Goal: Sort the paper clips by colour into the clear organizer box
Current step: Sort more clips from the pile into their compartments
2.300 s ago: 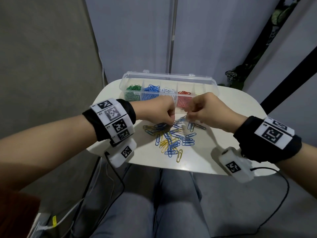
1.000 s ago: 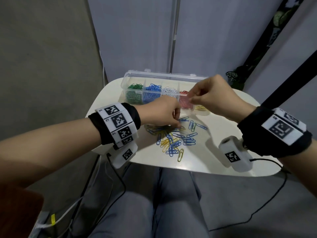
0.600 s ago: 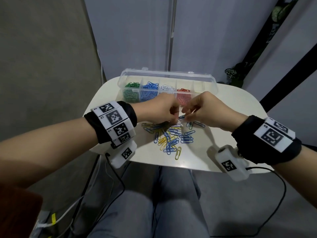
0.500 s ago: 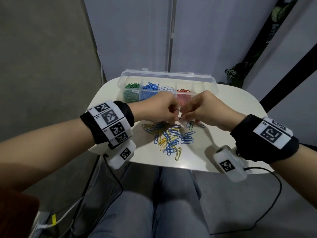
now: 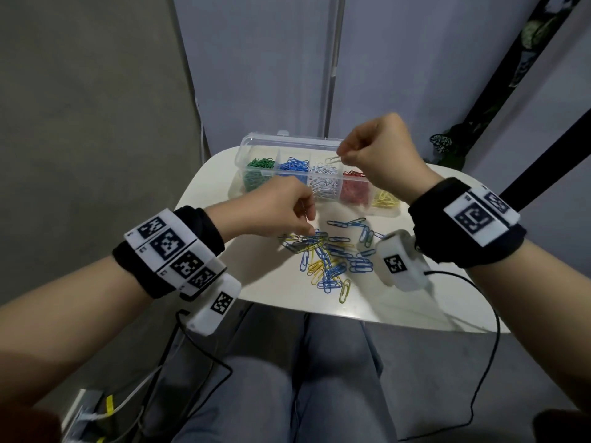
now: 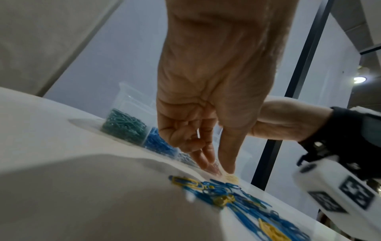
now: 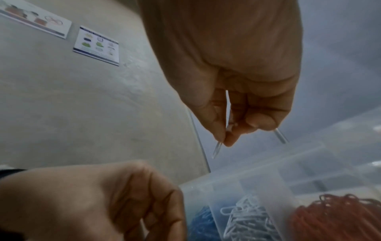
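The clear organizer box [image 5: 256, 142] stands at the table's far edge, with green [image 5: 260, 164], blue [image 5: 292, 164], white [image 5: 323, 175], red [image 5: 353, 188] and yellow clips [image 5: 385, 198] in separate compartments. My right hand [image 5: 340, 158] is raised over the white compartment and pinches a white paper clip [image 5: 332, 160] between thumb and forefinger; the clip's tip [image 7: 216, 150] pokes out below my right hand [image 7: 224, 141]. A loose pile of blue and yellow clips [image 5: 329, 254] lies mid-table. My left hand [image 5: 308, 231] points down at the pile's far left edge, thumb and two fingers straight, tips slightly apart [image 6: 217, 169].
The small white table [image 5: 278, 282] has rounded corners and its front edge sits above my legs. Grey partition panels rise right behind the box. A black cable [image 5: 492, 330] hangs off the right wrist unit. A dark plant [image 5: 443, 143] stands at the back right.
My right hand has lifted from the pile up and back to above the box, carrying a white clip. My left hand has dropped its fingertips onto the pile.
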`<action>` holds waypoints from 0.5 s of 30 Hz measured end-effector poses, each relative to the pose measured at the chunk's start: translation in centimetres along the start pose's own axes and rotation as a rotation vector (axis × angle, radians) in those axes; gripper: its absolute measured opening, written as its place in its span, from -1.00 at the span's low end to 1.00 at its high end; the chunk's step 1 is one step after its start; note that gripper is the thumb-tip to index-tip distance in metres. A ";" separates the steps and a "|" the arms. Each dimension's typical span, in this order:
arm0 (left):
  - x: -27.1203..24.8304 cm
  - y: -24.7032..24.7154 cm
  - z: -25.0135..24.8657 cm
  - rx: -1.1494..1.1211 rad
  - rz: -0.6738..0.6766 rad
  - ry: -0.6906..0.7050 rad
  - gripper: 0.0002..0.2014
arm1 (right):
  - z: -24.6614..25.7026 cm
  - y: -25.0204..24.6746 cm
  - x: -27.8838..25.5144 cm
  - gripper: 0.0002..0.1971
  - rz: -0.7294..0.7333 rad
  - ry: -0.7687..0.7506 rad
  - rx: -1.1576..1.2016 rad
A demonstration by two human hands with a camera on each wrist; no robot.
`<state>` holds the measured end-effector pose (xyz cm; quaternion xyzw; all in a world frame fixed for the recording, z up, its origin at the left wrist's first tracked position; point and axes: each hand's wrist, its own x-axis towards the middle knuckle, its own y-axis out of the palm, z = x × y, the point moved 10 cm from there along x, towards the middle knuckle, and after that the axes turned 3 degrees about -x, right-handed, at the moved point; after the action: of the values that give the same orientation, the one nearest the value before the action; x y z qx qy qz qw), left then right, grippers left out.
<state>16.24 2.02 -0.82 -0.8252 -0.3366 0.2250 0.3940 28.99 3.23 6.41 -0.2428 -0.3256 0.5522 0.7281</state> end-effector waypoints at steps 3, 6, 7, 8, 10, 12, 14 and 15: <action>-0.4 0.5 -0.7 0.022 0.005 0.046 -0.84 | -0.4 1.1 0.4 -0.92 0.064 0.055 -0.026; -0.5 1.0 -1.7 0.035 -0.019 0.125 -0.84 | -1.0 0.0 -0.1 -0.93 0.016 0.080 0.008; -0.5 1.3 -2.1 0.050 -0.021 0.147 -0.83 | -1.3 -0.5 -0.5 -0.93 -0.001 0.082 0.011; -0.5 1.6 -2.4 0.070 -0.017 0.163 -0.81 | -1.6 -0.8 -1.0 -0.94 -0.006 0.084 0.010; -0.3 2.2 -3.3 0.136 0.004 0.200 -0.80 | -2.4 -0.9 -2.2 -0.95 0.025 0.091 -0.008; 0.0 2.8 -4.1 0.214 0.027 0.224 -0.79 | -3.2 -0.6 -3.4 -0.95 0.083 0.097 -0.032; 0.5 3.4 -4.7 0.257 0.047 0.242 -0.79 | -4.3 -0.5 -4.4 -0.96 0.121 0.119 -0.056; 0.7 3.8 -5.0 0.271 0.055 0.251 -0.79 | -4.9 -0.5 -4.8 -0.95 0.137 0.132 -0.076</action>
<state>21.28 -1.71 -0.97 -0.7950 -0.2286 0.1742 0.5341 32.06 -1.46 2.52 -0.3278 -0.2803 0.5708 0.6987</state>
